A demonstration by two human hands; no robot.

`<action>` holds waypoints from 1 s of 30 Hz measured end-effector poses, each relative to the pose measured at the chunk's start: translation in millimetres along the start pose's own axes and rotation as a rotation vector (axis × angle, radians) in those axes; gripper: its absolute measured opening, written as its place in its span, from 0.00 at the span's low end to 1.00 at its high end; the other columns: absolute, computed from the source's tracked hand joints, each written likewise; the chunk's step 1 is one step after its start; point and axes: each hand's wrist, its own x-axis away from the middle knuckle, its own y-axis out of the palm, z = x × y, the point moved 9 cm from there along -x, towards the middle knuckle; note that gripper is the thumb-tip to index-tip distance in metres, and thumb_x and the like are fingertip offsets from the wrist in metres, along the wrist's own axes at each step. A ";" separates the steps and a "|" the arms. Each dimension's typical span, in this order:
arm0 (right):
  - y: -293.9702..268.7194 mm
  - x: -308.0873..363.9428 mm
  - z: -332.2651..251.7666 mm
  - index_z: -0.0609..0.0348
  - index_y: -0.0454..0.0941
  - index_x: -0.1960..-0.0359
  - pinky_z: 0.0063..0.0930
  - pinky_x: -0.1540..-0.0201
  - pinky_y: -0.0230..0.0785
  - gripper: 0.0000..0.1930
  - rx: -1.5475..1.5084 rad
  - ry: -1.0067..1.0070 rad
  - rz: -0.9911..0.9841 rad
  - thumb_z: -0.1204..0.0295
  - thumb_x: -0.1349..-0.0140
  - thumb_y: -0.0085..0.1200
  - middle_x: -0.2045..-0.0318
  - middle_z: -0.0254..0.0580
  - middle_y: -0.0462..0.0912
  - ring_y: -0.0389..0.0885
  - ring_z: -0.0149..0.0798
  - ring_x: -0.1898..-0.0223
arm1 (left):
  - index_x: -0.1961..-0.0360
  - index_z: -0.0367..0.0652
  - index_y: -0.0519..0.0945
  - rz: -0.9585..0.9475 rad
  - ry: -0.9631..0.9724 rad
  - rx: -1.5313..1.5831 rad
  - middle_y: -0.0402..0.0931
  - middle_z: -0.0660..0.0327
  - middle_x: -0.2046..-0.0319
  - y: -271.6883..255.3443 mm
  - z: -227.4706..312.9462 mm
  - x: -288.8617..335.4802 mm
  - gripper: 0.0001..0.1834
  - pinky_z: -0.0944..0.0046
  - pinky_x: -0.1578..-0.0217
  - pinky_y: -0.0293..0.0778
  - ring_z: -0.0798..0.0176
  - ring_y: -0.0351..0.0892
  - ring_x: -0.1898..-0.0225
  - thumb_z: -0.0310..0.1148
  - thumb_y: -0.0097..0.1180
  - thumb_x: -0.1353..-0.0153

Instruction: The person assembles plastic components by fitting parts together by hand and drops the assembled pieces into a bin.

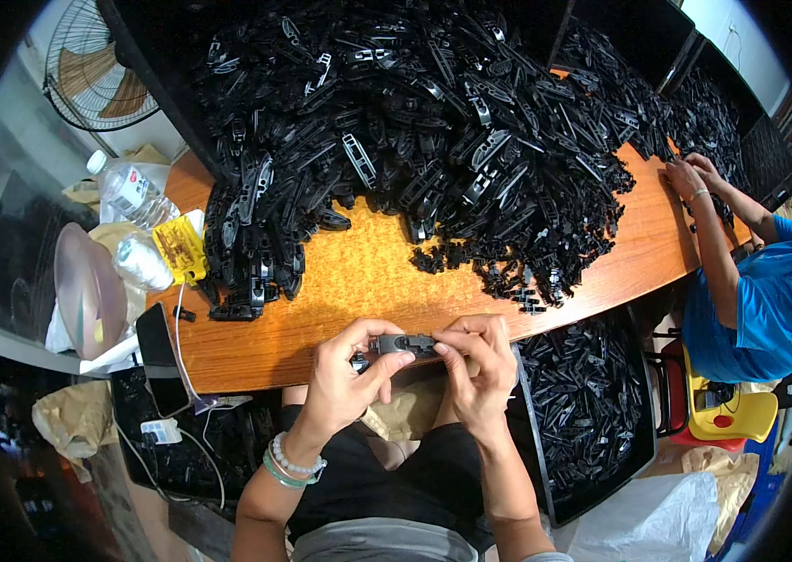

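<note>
Over the table's near edge, my left hand (342,373) grips a dark, elongated plastic part (403,344) between thumb and fingers. The fingers of my right hand (482,367) are pinched at the part's right end; whether a separate small piece sits between them is too small to tell. Beyond my hands, a big heap of long black plastic parts (359,161) covers much of the tabletop. Small black clips (532,281) lie loose along the heap's near right side.
The wooden table (349,262) curves across in front. A black tray (593,412) of parts stands by my right leg. At left are a phone (162,361) with a cable, a bottle (134,192) and a bowl (87,290). A co-worker in a blue shirt (761,309) handles parts at right.
</note>
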 end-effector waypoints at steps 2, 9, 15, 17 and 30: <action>1.2 2.1 -29.4 0.63 0.81 0.66 0.22 0.64 0.64 0.09 0.210 -0.281 -0.001 0.81 0.52 0.60 0.68 0.38 0.77 0.73 0.32 0.66 | 0.64 0.37 0.75 0.007 0.032 0.020 0.73 0.67 0.79 2.6 0.5 -0.3 0.10 0.75 0.80 0.66 0.78 0.70 0.80 0.23 0.61 0.48; -0.6 9.5 -5.0 0.65 0.80 0.64 0.22 0.63 0.67 0.11 -0.096 0.056 -0.078 0.80 0.52 0.61 0.69 0.44 0.81 0.78 0.36 0.67 | 0.67 0.36 0.76 -0.003 0.142 -0.091 0.77 0.65 0.74 11.3 0.5 4.1 0.08 0.76 0.74 0.68 0.78 0.72 0.74 0.24 0.60 0.49; -0.2 27.8 13.5 0.65 0.80 0.67 0.27 0.61 0.70 0.08 -0.027 0.141 -0.406 0.77 0.50 0.60 0.69 0.44 0.81 0.80 0.40 0.66 | 0.60 0.38 0.78 -0.261 -0.101 0.015 0.76 0.66 0.77 32.3 -43.0 18.8 0.10 0.79 0.86 0.60 0.81 0.64 0.88 0.27 0.57 0.43; -4.0 20.2 17.1 0.66 0.80 0.67 0.28 0.62 0.70 0.08 0.040 0.019 -0.348 0.77 0.50 0.60 0.69 0.44 0.81 0.79 0.41 0.66 | 0.57 0.38 0.77 -0.535 -0.122 -0.234 0.79 0.59 0.73 49.4 -94.4 31.0 0.12 0.65 0.74 0.72 0.63 0.77 0.76 0.29 0.54 0.42; 60.9 -67.0 26.9 0.63 0.73 0.75 0.34 0.65 0.62 0.04 0.718 -0.316 -0.110 0.76 0.51 0.47 0.69 0.45 0.71 0.68 0.44 0.66 | 0.64 0.32 0.74 0.074 0.562 -1.042 0.72 0.48 0.72 25.5 26.6 -33.6 0.08 0.56 0.72 0.73 0.49 0.75 0.72 0.24 0.48 0.44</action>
